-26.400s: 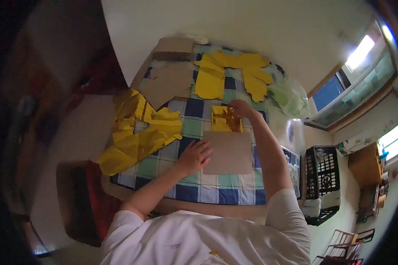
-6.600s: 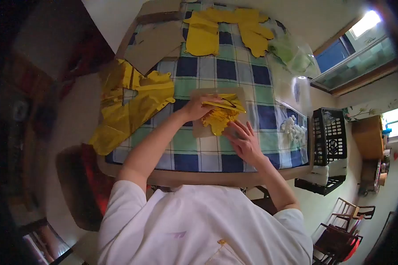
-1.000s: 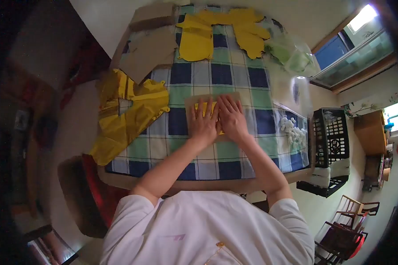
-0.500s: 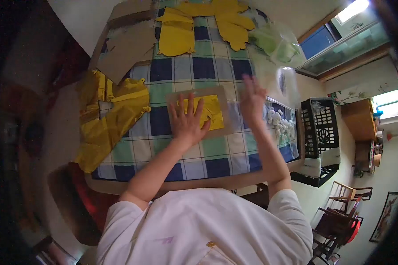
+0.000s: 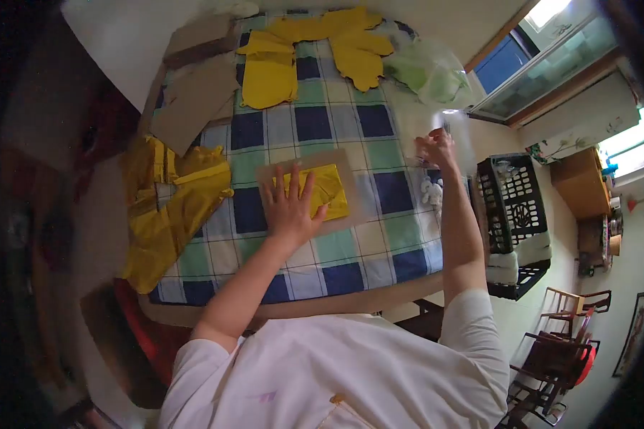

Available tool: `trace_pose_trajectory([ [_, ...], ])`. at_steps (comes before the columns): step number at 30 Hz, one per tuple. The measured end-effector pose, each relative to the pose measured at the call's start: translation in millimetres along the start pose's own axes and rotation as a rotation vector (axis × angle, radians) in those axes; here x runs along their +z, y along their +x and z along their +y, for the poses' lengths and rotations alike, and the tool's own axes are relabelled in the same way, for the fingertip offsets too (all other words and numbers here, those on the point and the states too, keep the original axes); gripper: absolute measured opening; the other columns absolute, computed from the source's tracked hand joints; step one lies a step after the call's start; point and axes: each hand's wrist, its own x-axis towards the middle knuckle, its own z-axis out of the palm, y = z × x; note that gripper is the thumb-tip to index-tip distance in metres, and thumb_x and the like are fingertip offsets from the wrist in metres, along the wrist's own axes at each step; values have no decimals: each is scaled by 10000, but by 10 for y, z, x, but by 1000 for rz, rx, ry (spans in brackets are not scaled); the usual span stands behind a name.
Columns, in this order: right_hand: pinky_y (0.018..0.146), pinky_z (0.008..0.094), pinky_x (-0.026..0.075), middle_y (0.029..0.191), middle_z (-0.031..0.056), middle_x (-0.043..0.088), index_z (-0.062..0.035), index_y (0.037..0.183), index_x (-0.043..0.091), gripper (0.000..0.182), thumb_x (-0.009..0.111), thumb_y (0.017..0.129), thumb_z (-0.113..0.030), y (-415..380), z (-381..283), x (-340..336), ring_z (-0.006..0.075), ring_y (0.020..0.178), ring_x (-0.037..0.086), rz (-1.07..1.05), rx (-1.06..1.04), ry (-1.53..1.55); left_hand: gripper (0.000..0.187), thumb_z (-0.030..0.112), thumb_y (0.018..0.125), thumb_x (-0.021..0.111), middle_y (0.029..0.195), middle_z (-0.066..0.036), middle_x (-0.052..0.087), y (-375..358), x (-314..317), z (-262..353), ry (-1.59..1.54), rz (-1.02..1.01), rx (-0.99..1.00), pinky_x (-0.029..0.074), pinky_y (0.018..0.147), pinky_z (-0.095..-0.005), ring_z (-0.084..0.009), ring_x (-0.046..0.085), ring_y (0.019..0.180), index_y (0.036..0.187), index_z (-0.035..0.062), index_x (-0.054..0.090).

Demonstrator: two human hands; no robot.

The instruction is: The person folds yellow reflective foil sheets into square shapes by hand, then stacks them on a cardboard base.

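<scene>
My left hand (image 5: 293,211) lies flat with fingers spread on a folded sheet of shiny yellow foil (image 5: 330,193). The foil rests on a flat piece of brown cardboard (image 5: 354,171), partly under my palm. To the right, my right hand (image 5: 436,149) is closed, its fingers bunched at a clear plastic bag (image 5: 449,123) near the table's right edge. Blur and glare make the grip hard to see. Small white pieces (image 5: 432,194) lie just below that hand, partly covered by my forearm.
Flat yellow foil balloons (image 5: 268,75) lie at the back, and another foil piece (image 5: 179,214) at the left. Cardboard sheets (image 5: 197,104) sit at the back left of the checked tablecloth (image 5: 322,247). A greenish plastic bag (image 5: 429,71) and a black crate (image 5: 515,204) are on the right.
My right hand has moved right and away from me to the clear plastic, its fingers going from stretched to curled. My left hand stays on the foil. The whole view has shifted slightly.
</scene>
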Motion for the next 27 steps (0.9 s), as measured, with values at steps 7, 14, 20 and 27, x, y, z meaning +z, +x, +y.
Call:
trace_pose_trajectory([
  [7,677,389,486,809,128,621,-90,842,636,154,595,834,-238,85,-220,-316,287,766,621,-133,81,-67,736,489,798,569,1494,-136,205,-19,57,-11,-16,83,9,89,1067,-631,-400,161,1363,1405,149,330],
  [14,638,359,470,791,105,608,-101,881,657,93,617,824,-162,-420,-2058,-1295,261,723,592,259,-386,251,715,565,855,426,1501,-135,206,-32,-28,6,4,-36,-37,46,1077,-610,-403,136,1376,1445,193,269],
  [20,786,372,456,951,114,627,-74,877,664,189,640,690,-53,-594,-2946,-172,314,892,571,-146,-838,418,687,557,844,444,1473,-141,263,-40,24,0,25,59,-17,64,1081,-605,-402,210,1352,1405,172,347],
  [27,823,419,454,1016,142,618,-80,980,629,234,627,748,-114,-881,-3056,371,357,998,550,-338,-711,470,671,535,836,459,1456,-141,293,-31,-44,16,-76,-82,-103,69,1091,-585,-401,255,1332,1380,147,392],
])
